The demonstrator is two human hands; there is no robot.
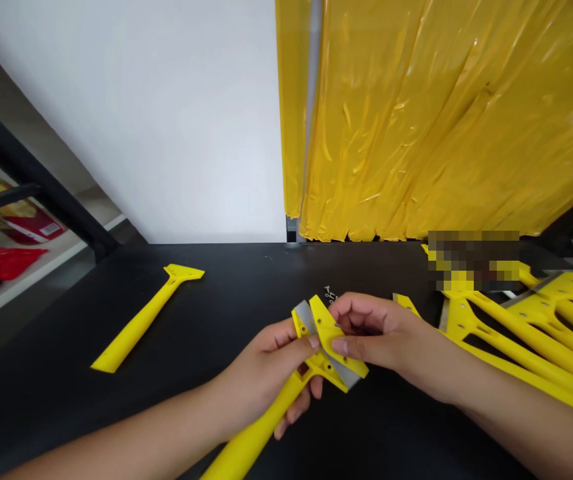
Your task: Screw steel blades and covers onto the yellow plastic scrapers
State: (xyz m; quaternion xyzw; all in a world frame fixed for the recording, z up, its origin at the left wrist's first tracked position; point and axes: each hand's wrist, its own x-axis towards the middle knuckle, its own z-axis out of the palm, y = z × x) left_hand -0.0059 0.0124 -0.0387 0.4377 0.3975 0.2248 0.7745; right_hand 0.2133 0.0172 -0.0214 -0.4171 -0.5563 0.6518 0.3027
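Note:
Near the front of the black table, my left hand [281, 360] is closed around the head of a yellow scraper [261, 420], its thumb pressing on the head. A grey metal blade [343, 373] lies across that head. My right hand [376, 333] pinches a yellow clamp plate [323, 320] over the blade, tilted so the blade shows along its edge. Screw holes show in both yellow parts. Just beyond my hands lie several small screws [330, 293]. Parts of my right fingers are hidden behind the plate.
Another yellow scraper handle [141, 320] lies on the black table [56, 400] at the left. Several yellow scrapers [506, 333] are heaped at the right, partly blurred out. Yellow plastic sheeting [416, 120] and a white panel [181, 120] stand behind. Shelving [81, 233] is at the left.

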